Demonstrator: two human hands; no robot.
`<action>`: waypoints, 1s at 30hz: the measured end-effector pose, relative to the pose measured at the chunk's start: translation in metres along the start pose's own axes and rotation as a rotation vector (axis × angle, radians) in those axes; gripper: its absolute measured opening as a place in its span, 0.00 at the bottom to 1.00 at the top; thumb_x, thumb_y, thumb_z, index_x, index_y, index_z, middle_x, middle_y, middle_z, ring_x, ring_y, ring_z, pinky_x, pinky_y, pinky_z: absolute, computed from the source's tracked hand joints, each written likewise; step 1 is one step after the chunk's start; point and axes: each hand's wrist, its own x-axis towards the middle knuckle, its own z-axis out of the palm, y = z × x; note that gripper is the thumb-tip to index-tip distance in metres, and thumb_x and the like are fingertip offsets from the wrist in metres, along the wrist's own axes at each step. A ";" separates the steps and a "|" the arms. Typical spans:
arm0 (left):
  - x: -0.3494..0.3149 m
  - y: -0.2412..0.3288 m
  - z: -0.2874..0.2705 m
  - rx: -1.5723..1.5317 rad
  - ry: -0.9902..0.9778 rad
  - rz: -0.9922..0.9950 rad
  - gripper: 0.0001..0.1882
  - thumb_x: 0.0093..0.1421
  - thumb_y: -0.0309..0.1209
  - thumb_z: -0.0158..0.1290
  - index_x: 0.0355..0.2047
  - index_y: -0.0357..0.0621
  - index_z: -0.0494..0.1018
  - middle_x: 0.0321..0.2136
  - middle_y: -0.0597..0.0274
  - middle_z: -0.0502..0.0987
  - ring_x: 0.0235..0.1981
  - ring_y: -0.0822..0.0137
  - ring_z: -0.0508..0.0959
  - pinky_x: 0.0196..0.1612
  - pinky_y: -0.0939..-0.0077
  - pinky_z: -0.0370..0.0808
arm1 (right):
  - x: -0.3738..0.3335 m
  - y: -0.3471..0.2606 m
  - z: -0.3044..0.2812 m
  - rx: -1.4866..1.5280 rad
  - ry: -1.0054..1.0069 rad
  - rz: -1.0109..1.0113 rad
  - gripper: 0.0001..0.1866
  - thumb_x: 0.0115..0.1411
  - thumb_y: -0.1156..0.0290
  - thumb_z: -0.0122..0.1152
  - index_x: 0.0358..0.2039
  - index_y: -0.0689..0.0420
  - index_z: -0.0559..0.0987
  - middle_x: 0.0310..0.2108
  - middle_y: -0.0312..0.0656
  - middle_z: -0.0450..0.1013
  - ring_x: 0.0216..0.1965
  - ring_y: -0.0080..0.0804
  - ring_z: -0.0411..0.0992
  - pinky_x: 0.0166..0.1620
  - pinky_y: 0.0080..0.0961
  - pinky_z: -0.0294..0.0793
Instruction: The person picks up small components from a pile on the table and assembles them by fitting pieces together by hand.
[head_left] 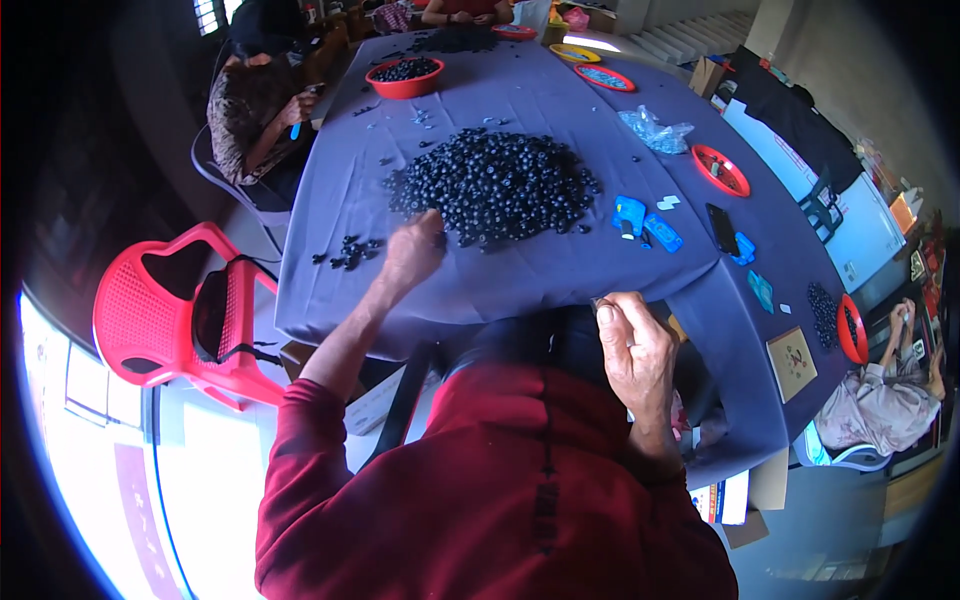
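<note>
A big heap of small dark blue round parts (497,185) lies in the middle of a table under a purple cloth (520,100). My left hand (414,247) reaches out to the heap's near left edge, fingers curled down onto the parts there. Whether it holds any is hidden. My right hand (632,345) is drawn back near my chest at the table's front edge, fingers closed and pinching a small dark piece at the fingertips. A small cluster of loose parts (348,252) lies left of my left hand.
Blue tools (645,222) and a black phone (722,228) lie right of the heap. Red bowls (405,76) and trays (720,170) stand farther back and right. A red plastic chair (165,320) stands at left. Other people sit at the far left, far end and right.
</note>
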 end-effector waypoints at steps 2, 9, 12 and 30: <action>-0.011 -0.027 -0.013 0.111 0.020 -0.019 0.05 0.45 0.20 0.47 0.24 0.41 0.63 0.21 0.50 0.70 0.24 0.45 0.72 0.26 0.57 0.68 | 0.000 -0.002 0.001 -0.004 -0.039 0.008 0.09 0.58 0.69 0.53 0.30 0.63 0.73 0.24 0.43 0.71 0.24 0.31 0.72 0.28 0.23 0.68; -0.045 -0.073 -0.017 0.411 0.028 -0.004 0.07 0.45 0.25 0.49 0.27 0.44 0.65 0.23 0.55 0.69 0.28 0.55 0.70 0.33 0.62 0.62 | 0.001 0.001 0.003 -0.025 -0.031 -0.052 0.07 0.57 0.71 0.54 0.28 0.62 0.73 0.20 0.43 0.71 0.21 0.32 0.71 0.25 0.23 0.68; -0.050 -0.081 -0.014 0.519 0.028 0.050 0.09 0.46 0.26 0.51 0.30 0.45 0.67 0.25 0.56 0.68 0.30 0.57 0.69 0.34 0.63 0.61 | 0.001 -0.001 0.003 -0.003 -0.057 -0.004 0.08 0.57 0.70 0.54 0.29 0.63 0.73 0.22 0.42 0.71 0.22 0.30 0.70 0.27 0.22 0.68; 0.016 -0.068 0.030 0.168 -0.252 -0.161 0.16 0.49 0.44 0.53 0.30 0.45 0.71 0.30 0.53 0.75 0.33 0.50 0.75 0.38 0.58 0.69 | 0.000 -0.001 0.002 0.001 -0.067 -0.019 0.09 0.58 0.70 0.52 0.28 0.63 0.73 0.23 0.44 0.71 0.24 0.34 0.71 0.29 0.24 0.68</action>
